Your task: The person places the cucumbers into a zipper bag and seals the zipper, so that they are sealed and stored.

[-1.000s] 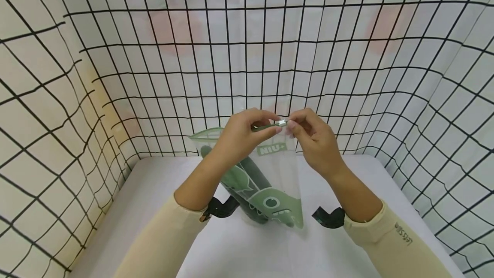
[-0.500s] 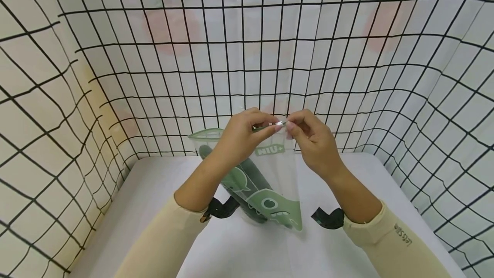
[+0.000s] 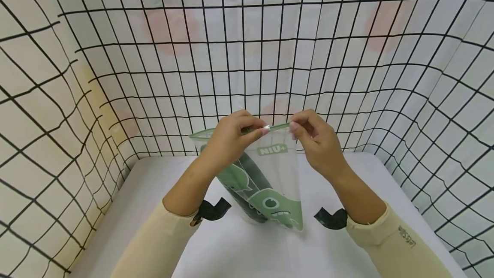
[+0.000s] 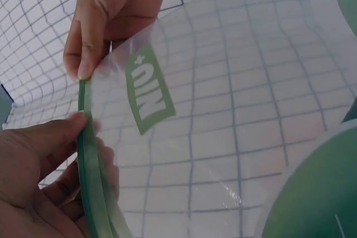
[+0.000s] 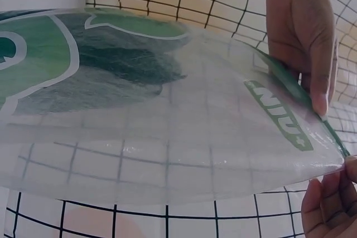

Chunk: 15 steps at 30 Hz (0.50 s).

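A clear zip bag (image 3: 283, 170) with green cartoon prints and a "NIU+" label hangs tilted between both hands, its lower part at the table. My left hand (image 3: 231, 136) pinches the green zip strip (image 3: 278, 127) between thumb and fingers, left of the bag's right top corner. A small bright spot shows at those fingertips. My right hand (image 3: 318, 143) pinches that right corner with thumb and forefinger. Inside the bag lie dark green long items (image 3: 254, 175), their kind unclear through the plastic. In the left wrist view the left thumb presses on the strip (image 4: 83, 104).
A white-covered table (image 3: 247, 256) lies below. Black wire grid panels (image 3: 247, 55) stand at the back and both sides, with white cloth behind. A dark curved strap piece (image 3: 214, 209) juts from each wrist.
My left hand has slid left along the zip strip, away from the right hand, baring a stretch of green strip. The right hand keeps the corner almost in place.
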Each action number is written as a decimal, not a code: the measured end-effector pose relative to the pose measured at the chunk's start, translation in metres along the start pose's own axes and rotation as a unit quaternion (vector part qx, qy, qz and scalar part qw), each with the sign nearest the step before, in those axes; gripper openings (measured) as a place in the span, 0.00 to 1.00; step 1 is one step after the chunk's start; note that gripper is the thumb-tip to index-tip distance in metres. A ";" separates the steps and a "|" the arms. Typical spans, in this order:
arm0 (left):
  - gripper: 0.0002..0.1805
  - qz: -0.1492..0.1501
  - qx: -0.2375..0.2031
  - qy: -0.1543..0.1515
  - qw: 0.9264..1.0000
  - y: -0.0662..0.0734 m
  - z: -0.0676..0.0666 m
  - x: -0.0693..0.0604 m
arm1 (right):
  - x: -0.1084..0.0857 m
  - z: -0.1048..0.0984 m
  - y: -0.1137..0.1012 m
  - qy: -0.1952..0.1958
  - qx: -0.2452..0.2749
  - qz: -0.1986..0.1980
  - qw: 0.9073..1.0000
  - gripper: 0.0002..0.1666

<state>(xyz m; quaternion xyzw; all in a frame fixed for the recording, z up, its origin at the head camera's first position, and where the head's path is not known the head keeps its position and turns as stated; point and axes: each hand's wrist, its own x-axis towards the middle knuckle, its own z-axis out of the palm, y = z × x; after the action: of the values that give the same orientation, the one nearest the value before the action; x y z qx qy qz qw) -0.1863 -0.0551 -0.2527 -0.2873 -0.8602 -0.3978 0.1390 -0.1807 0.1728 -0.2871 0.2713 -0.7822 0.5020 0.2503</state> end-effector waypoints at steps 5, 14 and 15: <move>0.10 -0.006 0.012 -0.006 1.000 -0.005 -0.006 -0.004 | -0.002 -0.002 0.000 0.005 0.006 0.004 1.000 0.06; 0.09 -0.030 0.019 -0.025 0.999 -0.013 -0.016 -0.015 | -0.006 -0.007 0.001 0.015 0.009 0.001 1.000 0.06; 0.09 -0.032 0.023 -0.025 0.999 -0.015 -0.018 -0.017 | -0.006 -0.008 0.002 0.014 0.014 -0.002 1.000 0.06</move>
<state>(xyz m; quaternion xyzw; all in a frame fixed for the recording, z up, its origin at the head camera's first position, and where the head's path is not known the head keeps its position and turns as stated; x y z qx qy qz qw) -0.1817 -0.0827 -0.2583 -0.2662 -0.8812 -0.3745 0.1113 -0.1765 0.1814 -0.2894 0.2694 -0.7708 0.5159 0.2589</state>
